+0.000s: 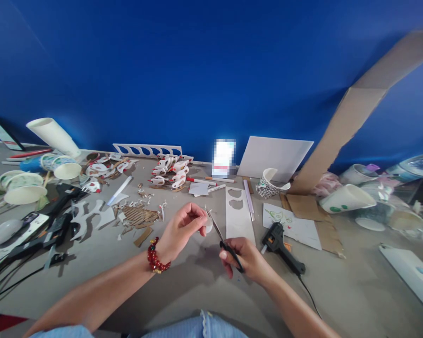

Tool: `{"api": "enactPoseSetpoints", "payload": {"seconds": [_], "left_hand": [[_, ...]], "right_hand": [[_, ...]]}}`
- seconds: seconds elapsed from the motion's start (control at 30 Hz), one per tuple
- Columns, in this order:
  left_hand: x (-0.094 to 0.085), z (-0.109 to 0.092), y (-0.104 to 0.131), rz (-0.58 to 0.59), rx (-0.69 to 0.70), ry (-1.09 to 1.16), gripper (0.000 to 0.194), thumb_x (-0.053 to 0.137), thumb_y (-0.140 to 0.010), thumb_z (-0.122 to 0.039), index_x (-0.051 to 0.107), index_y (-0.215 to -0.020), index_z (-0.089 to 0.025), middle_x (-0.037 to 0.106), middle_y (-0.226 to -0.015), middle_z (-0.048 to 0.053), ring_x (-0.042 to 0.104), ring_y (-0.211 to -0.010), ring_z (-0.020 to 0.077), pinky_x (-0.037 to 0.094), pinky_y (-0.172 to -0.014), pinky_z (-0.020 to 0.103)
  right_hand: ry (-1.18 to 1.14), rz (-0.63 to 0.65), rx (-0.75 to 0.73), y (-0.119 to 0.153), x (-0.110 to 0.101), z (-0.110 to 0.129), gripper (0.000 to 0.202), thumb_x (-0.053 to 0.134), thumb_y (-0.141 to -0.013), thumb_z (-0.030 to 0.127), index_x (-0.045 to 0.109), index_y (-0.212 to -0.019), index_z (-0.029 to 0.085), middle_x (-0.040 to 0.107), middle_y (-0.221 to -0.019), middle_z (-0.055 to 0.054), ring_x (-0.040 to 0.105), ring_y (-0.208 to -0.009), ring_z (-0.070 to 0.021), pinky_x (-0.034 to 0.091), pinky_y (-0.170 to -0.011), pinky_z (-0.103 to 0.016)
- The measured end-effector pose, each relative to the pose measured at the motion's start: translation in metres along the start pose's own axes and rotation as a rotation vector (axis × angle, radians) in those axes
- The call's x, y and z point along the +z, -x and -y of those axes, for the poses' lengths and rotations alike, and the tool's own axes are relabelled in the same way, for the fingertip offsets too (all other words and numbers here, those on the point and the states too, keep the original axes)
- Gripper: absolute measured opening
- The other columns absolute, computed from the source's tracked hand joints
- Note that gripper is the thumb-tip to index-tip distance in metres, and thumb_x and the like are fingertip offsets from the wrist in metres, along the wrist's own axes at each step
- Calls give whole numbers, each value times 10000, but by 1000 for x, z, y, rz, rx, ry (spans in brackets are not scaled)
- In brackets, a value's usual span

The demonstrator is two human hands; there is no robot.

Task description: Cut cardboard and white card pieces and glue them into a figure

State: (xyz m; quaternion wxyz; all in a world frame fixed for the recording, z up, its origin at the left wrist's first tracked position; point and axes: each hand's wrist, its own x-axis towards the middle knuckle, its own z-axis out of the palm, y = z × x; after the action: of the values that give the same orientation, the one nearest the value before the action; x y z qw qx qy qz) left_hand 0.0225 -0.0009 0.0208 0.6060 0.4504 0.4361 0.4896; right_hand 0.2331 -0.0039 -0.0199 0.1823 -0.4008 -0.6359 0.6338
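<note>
Between its thumb and fingers, my left hand (185,227) pinches a small white paper piece (208,224). A red beaded bracelet circles that wrist. My right hand (242,258) holds black-handled scissors (217,228), fingers around the handles. The blades point up and away, beside the white piece; whether they touch it is unclear. Just beyond the hands lies a white strip with cut-out holes (237,220). Several white bird-like shapes with red tips (178,166) are grouped behind my left hand.
A black glue gun (280,244) with a cord lies right of my right hand. Cardboard scraps (139,215) lie to the left. A lit phone (223,157) and a white board (275,157) lean at the blue wall. Paper cups (348,199) stand or lie at both sides.
</note>
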Motion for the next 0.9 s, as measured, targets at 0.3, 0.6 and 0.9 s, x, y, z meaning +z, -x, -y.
{"api": "enactPoseSetpoints", "payload": {"seconds": [0.3,0.6,0.9], "left_hand": [[-5,0,-1,-37,45,-77,117,627,-875,-285,586,-900,-179,571,-713,-24,541,-640,89,421,-620,203],[-7,-3,-7,-54,122,-11,183,669,-838,-254,559,-967,-187,580,-901,-4,546,-653,70,465,-629,199],[5,11,5,21,9,42,174,612,-882,-338,584,-853,-168,642,-810,15,599,-689,121,493,-709,266]], "right_hand": [[40,8,8,-1,-1,-2,566,575,-808,666,562,-572,152,581,-450,-6,412,-419,-82,282,-446,-213],[39,16,17,0,0,-5,571,576,-798,679,558,-572,155,582,-448,0,424,-416,-83,289,-441,-207],[-19,-37,40,-1,4,6,586,598,-735,728,534,-575,168,569,-434,0,393,-403,-81,256,-430,-219]]}}
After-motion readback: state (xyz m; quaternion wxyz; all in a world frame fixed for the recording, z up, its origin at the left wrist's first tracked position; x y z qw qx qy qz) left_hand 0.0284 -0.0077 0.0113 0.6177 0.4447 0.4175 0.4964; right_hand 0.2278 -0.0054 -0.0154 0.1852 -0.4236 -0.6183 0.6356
